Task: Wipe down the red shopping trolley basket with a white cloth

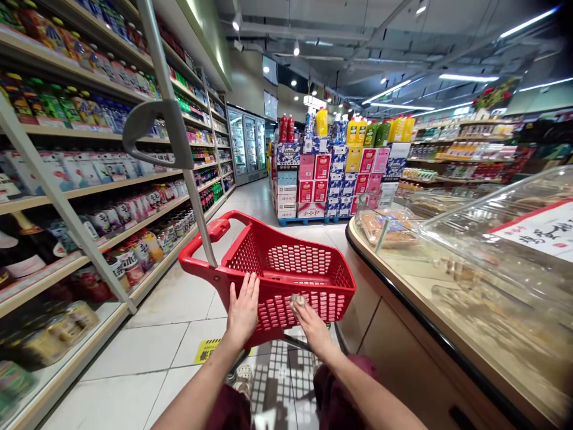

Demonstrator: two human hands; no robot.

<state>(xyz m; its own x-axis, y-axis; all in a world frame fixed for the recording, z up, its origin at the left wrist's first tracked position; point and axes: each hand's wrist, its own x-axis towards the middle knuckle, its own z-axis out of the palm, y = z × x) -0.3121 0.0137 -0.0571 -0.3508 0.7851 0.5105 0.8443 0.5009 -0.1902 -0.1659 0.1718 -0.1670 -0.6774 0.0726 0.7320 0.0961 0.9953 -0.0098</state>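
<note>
A red plastic shopping cart with a perforated basket stands side-on in front of me. My left hand lies against its near side wall, below the rim, with the fingers stretched out. My right hand presses a small crumpled pale cloth to the perforated side panel, further right. Its fingers partly cover the cloth. A metal pole with a grey loop handle rises from the cart's handle end. The basket's inside shows only in part.
Drink shelves line the left. Stacked cartons topped with bottles stand ahead on a blue pallet. Close on the right is a food counter with clear covers. A yellow floor sticker lies under the cart's near side.
</note>
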